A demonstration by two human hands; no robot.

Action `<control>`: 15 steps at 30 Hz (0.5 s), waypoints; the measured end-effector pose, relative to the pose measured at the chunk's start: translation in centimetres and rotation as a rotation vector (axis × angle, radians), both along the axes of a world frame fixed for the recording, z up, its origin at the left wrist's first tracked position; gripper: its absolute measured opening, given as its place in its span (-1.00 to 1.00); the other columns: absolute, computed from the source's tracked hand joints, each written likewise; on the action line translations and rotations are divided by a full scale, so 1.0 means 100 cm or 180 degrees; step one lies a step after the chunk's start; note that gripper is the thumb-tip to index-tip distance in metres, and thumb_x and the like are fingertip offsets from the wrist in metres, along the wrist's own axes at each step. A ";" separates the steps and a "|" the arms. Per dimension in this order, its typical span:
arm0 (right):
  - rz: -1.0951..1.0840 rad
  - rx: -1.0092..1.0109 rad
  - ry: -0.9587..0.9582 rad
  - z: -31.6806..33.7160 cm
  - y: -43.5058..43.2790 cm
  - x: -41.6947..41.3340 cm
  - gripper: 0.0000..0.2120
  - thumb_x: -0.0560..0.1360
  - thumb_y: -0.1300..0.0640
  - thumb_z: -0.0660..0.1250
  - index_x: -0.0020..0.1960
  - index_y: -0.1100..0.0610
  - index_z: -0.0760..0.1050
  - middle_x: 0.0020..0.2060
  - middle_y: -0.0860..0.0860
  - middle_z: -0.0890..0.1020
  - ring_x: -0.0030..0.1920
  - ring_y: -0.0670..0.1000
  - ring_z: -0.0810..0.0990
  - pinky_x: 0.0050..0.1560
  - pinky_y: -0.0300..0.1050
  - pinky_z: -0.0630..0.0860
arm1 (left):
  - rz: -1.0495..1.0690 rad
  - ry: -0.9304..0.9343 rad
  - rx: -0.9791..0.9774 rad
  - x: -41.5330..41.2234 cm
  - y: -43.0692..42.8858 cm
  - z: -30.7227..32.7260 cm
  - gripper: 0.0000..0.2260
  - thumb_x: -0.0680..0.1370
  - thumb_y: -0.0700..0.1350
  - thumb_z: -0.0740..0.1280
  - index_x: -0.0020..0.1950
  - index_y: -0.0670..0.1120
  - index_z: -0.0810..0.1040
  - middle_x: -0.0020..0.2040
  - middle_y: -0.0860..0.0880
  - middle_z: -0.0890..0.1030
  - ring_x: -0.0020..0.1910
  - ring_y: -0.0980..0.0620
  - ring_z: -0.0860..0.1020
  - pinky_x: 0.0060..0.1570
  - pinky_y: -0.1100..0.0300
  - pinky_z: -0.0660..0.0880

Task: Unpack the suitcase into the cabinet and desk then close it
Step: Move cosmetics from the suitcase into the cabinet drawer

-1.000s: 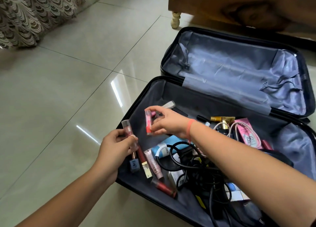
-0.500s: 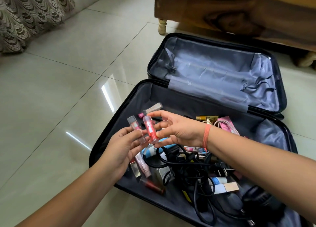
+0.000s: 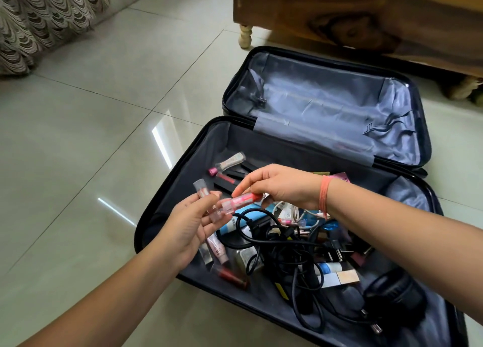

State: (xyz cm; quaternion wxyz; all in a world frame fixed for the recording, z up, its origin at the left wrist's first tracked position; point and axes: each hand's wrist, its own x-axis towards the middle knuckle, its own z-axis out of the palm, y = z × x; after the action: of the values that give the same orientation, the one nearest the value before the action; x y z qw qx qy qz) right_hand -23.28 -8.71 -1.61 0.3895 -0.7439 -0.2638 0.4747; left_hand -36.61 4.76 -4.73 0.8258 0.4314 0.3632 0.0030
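Suitcase (image 3: 183,189) open flat on floor (image 3: 91,137), still packed with cosmetics and cables (image 3: 287,250). Over suitcase's near half, pink tube (image 3: 240,199), pinched by right hand (image 3: 282,184), now tips flat against left hand (image 3: 190,223) gripping clear-capped tube (image 3: 202,191). Probably gathering a handful; unpacking barely begun.

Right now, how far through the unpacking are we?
Done: the far half of the suitcase shows only lining. In hand: the left hand holds a pale pink tube; the right hand pinches a red tube. Left: loose cosmetics, black cables and a black round object fill the near half, and the suitcase lies open, not yet closed.
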 end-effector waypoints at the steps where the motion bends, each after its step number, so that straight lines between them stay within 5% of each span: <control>1: 0.0070 0.0018 -0.0126 0.002 0.002 0.000 -0.71 0.54 0.37 0.16 0.00 0.16 0.63 -0.22 0.01 0.60 -0.26 -0.12 0.51 -0.23 -0.29 0.49 | -0.0136 0.0005 0.0046 0.000 0.000 0.000 -0.91 0.52 -0.25 0.33 0.00 -0.24 0.56 -0.15 -0.20 0.68 -0.21 -0.07 0.66 -0.25 0.17 0.63; 4: -0.0125 0.0233 -0.0517 0.002 0.012 0.003 -0.83 0.50 0.35 0.31 0.06 0.19 0.52 -0.19 0.07 0.57 -0.29 -0.05 0.59 -0.18 -0.18 0.61 | -0.0532 -0.0035 0.0232 0.001 0.003 0.002 -0.87 0.47 -0.26 0.37 0.00 -0.25 0.56 -0.19 -0.17 0.67 -0.23 -0.05 0.67 -0.20 0.10 0.64; 7: -0.0788 0.0629 -0.0328 -0.001 0.023 -0.005 -0.70 0.41 0.33 0.45 0.08 0.26 0.44 -0.22 0.08 0.53 -0.32 0.04 0.62 -0.15 -0.03 0.66 | -0.0734 -0.0107 0.0207 -0.001 0.005 0.004 -0.68 0.35 -0.21 0.43 0.07 -0.27 0.55 -0.10 -0.21 0.68 -0.17 -0.10 0.68 -0.13 0.06 0.64; 11: -0.1252 0.1059 0.1045 -0.009 0.025 -0.019 -0.75 0.49 0.29 0.37 0.14 0.27 0.45 -0.14 0.12 0.61 -0.19 0.01 0.66 -0.09 -0.16 0.64 | -0.0573 -0.0125 0.0069 -0.006 0.004 0.004 -0.75 0.38 -0.21 0.41 0.03 -0.25 0.56 -0.18 -0.14 0.68 -0.26 -0.05 0.67 -0.21 0.08 0.63; 13: -0.1250 0.0886 0.0603 -0.015 0.017 -0.018 -0.77 0.51 0.20 0.38 0.14 0.21 0.48 -0.06 0.14 0.63 -0.10 0.03 0.65 -0.02 -0.17 0.61 | -0.0228 0.0010 0.0032 -0.009 0.009 0.000 -0.87 0.48 -0.27 0.36 0.01 -0.23 0.54 -0.25 -0.10 0.67 -0.31 -0.02 0.66 -0.24 0.09 0.64; 15: -0.0283 0.0346 -0.0485 -0.024 0.002 -0.018 -0.57 0.42 0.06 0.47 0.24 0.08 0.46 0.11 0.07 0.60 0.11 0.00 0.58 0.14 -0.16 0.51 | 0.0019 0.0241 0.0168 -0.014 0.019 -0.006 -0.91 0.50 -0.31 0.34 -0.01 -0.20 0.53 -0.27 -0.09 0.67 -0.33 -0.02 0.66 -0.24 0.10 0.65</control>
State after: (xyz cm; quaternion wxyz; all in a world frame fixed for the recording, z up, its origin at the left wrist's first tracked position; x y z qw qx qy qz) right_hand -25.09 -8.51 -4.00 0.4288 -0.7666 -0.2848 0.3839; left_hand -38.05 6.67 -5.31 0.7998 0.4518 0.3952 -0.0013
